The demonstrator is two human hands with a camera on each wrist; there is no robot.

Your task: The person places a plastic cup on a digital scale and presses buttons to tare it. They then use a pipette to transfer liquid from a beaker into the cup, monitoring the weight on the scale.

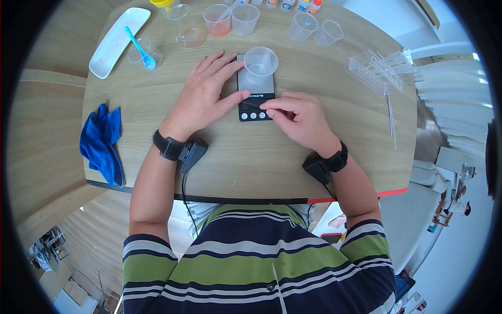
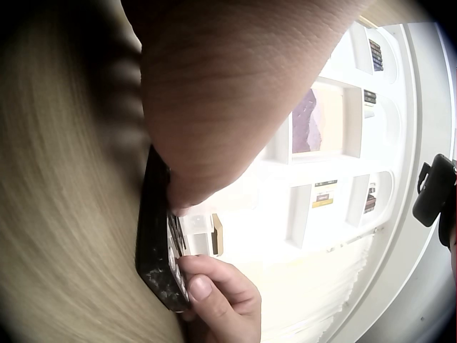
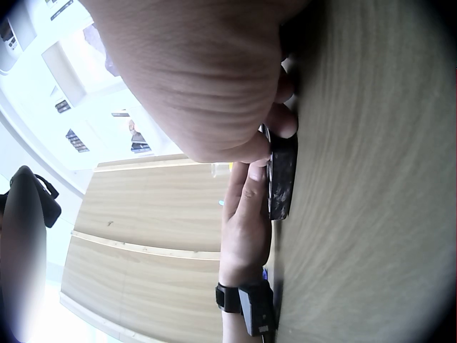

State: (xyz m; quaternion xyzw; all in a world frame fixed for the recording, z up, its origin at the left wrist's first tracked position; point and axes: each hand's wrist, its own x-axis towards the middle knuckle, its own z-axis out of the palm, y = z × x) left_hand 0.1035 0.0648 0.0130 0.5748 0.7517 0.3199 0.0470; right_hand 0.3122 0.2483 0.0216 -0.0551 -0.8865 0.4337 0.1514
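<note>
Pocket digital scale [image 1: 257, 88] lies on the wood-grain table [image 1: 235, 167] between the hands, long axis running away from the person, clear plastic cup [image 1: 260, 64] on its far half. Left hand [image 1: 206, 94] flanks the left edge, fingers extended, thumb beside the display [image 1: 257, 96], nothing gripped. Right hand [image 1: 303, 116] nearer the buttons [image 1: 253, 115], thumb and index curled together; cannot tell whether they pinch anything.

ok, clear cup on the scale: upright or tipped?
Upright: in the head view, the cup stands base-down on the scale, its round rim facing up.
</note>
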